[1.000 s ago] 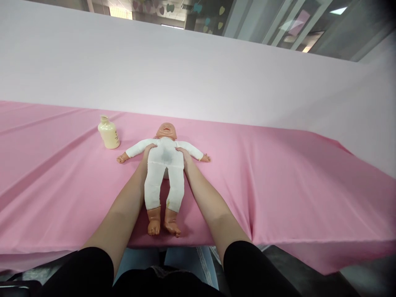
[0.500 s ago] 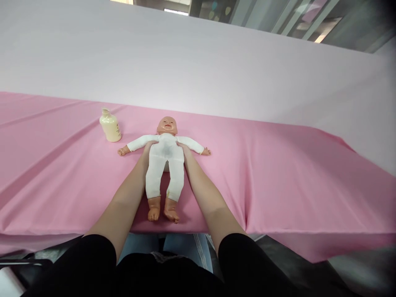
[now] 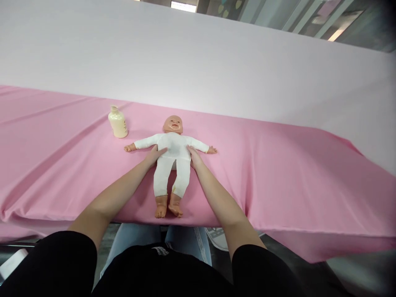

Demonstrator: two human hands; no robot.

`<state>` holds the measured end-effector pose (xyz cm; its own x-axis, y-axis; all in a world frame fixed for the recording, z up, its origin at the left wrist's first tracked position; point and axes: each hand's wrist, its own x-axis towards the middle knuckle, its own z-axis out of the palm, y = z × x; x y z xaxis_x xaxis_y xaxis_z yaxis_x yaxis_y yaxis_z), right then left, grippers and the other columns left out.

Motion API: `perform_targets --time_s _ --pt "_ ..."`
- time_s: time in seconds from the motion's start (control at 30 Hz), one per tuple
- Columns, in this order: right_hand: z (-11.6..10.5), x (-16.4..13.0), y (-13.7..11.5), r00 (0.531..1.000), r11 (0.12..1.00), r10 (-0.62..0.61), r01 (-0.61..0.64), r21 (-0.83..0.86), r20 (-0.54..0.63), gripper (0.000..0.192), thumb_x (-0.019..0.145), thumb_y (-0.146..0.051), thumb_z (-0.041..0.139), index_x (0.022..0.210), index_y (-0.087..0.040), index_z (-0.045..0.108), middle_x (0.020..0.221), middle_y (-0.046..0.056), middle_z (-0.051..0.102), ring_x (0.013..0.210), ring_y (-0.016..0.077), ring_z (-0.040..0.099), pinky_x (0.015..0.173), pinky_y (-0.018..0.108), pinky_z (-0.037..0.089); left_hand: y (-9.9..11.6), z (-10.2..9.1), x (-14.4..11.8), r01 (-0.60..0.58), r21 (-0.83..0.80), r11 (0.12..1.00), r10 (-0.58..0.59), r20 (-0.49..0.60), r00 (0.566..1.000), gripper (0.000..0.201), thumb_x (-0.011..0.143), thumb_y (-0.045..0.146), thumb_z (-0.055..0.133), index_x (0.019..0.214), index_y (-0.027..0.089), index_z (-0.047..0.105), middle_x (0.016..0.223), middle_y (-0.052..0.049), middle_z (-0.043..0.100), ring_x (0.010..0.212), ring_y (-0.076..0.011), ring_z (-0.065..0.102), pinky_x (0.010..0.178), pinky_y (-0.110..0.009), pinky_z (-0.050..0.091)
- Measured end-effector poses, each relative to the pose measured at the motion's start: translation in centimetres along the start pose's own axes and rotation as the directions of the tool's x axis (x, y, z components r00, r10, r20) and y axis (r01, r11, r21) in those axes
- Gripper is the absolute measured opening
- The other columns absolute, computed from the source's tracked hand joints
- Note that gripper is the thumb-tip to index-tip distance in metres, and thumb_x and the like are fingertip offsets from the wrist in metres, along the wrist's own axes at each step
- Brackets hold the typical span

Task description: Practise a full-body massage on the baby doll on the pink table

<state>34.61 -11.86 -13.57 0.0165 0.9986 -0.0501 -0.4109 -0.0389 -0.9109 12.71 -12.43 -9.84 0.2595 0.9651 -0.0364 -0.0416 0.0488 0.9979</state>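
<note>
On the left, a smooth, bright pink cloth (image 3: 55, 165) has long folds running across it. A shiny, pale yellow plastic bottle (image 3: 118, 123) with a short top stands up on it, near the doll's outstretched arm but not touching it. Next comes the person's left hand (image 3: 155, 156). It is against one side of the baby doll with a soft white body and tan plastic head, hands and feet (image 3: 172, 154), and its thumb lies over the doll's front. The doll is on its back on the pink cloth, in the middle, face up, with both arms spread wide and its feet near the front edge. A grey smudge marks its chest. The right hand (image 3: 195, 158) is against the doll's other side, below its arm, with the thumb at the edge of the white body. Most of the fingers on both hands are hidden, so I cannot tell if they are squeezing the doll or just resting there. Farther right, the cloth hangs down in a corner.
</note>
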Motion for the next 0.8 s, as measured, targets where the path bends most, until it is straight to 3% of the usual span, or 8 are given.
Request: perform_targets --time_s 0.07,0.17,0.33,0.43,0.5,0.6,0.73,0.8 --pt "-0.5 -1.0 0.3 0.997 0.994 -0.068 0.070 -0.089 0.023 0.044 0.084 -0.038 0.071 0.122 -0.017 0.064 0.130 0.011 0.072 0.118 0.0270 0.070 0.111 0.045 0.052 -0.8 -0.3 -0.9 -0.073 0.135 0.988 0.068 0.040 0.997 0.057 0.083 0.038 0.077 0.130 0.014 0.054 0.139 -0.017 0.062 0.131 -0.0351 0.058 0.108 -0.046 0.050" --pt "-1.3 -2.0 0.6 0.989 0.947 -0.144 0.142 -0.289 0.014 0.055 0.079 -0.042 0.072 0.129 -0.019 0.061 0.137 0.009 0.069 0.126 0.0277 0.065 0.117 0.048 0.046 -1.6 -0.5 -1.8 -0.160 0.356 0.921 0.160 0.032 0.987 0.052 0.089 0.042 0.070 0.129 0.014 0.053 0.134 -0.017 0.063 0.127 -0.0356 0.059 0.107 -0.046 0.048" --pt "-2.2 -2.6 0.8 0.939 0.703 -0.343 0.236 -0.671 -0.028 0.051 0.086 -0.046 0.059 0.128 -0.017 0.060 0.135 0.012 0.067 0.124 0.0281 0.063 0.115 0.050 0.044 -1.9 -0.4 -1.5 -0.170 0.591 0.788 0.233 -0.030 0.972 0.045 0.086 0.044 0.071 0.115 0.015 0.054 0.108 -0.014 0.066 0.102 -0.0321 0.064 0.092 -0.045 0.052" --pt "-2.5 -2.9 0.4 0.863 0.477 -0.504 0.246 -0.844 -0.033 0.047 0.085 -0.046 0.057 0.121 -0.015 0.063 0.121 0.016 0.066 0.110 0.0291 0.064 0.104 0.051 0.051 -2.0 -0.8 -1.0 -0.391 0.656 0.646 0.446 0.092 0.890 0.045 0.085 0.037 0.071 0.120 0.015 0.054 0.117 -0.015 0.063 0.112 -0.0316 0.060 0.102 -0.048 0.049" --pt "-2.6 -3.3 -0.2 0.821 0.277 -0.557 0.321 -0.906 0.121 0.042 0.089 -0.044 0.053 0.120 -0.018 0.064 0.120 0.016 0.063 0.114 0.0294 0.060 0.107 0.052 0.049 -2.1 -1.0 -0.9 -0.573 0.636 0.517 0.556 0.259 0.790 0.043 0.089 0.034 0.065 0.125 0.015 0.055 0.129 -0.017 0.061 0.124 -0.0318 0.055 0.112 -0.049 0.043" --pt "-2.3 -3.8 -1.6 0.823 0.052 -0.398 0.461 -0.886 0.405 0.042 0.092 -0.042 0.052 0.128 -0.022 0.064 0.134 0.015 0.058 0.131 0.0314 0.052 0.116 0.055 0.040 -2.5 -1.0 -0.7 -0.712 0.565 0.416 0.563 0.455 0.690 0.032 0.095 0.030 0.054 0.124 0.017 0.060 0.136 -0.015 0.062 0.131 -0.0294 0.054 0.117 -0.048 0.039" --pt "-0.2 -3.0 -3.5 0.853 -0.113 -0.264 0.437 -0.892 0.451 0.039 0.088 -0.033 0.054 0.122 -0.020 0.068 0.124 0.015 0.067 0.119 0.0337 0.060 0.107 0.057 0.045 -3.1 -1.0 0.4 -0.707 0.552 0.442 0.533 0.472 0.702 0.026 0.093 0.021 0.052 0.114 0.017 0.066 0.126 -0.012 0.069 0.124 -0.0276 0.060 0.112 -0.047 0.043" --pt "1.8 -2.1 -4.4 0.857 -0.113 -0.267 0.427 -0.897 0.441 0.031 0.088 -0.027 0.050 0.108 -0.017 0.072 0.109 0.014 0.071 0.106 0.0302 0.066 0.101 0.051 0.051 -3.5 -1.1 1.4 -0.685 0.523 0.507 0.546 0.421 0.724 0.024 0.090 0.016 0.051 0.107 0.017 0.068 0.116 -0.010 0.072 0.115 -0.0254 0.065 0.109 -0.045 0.046"
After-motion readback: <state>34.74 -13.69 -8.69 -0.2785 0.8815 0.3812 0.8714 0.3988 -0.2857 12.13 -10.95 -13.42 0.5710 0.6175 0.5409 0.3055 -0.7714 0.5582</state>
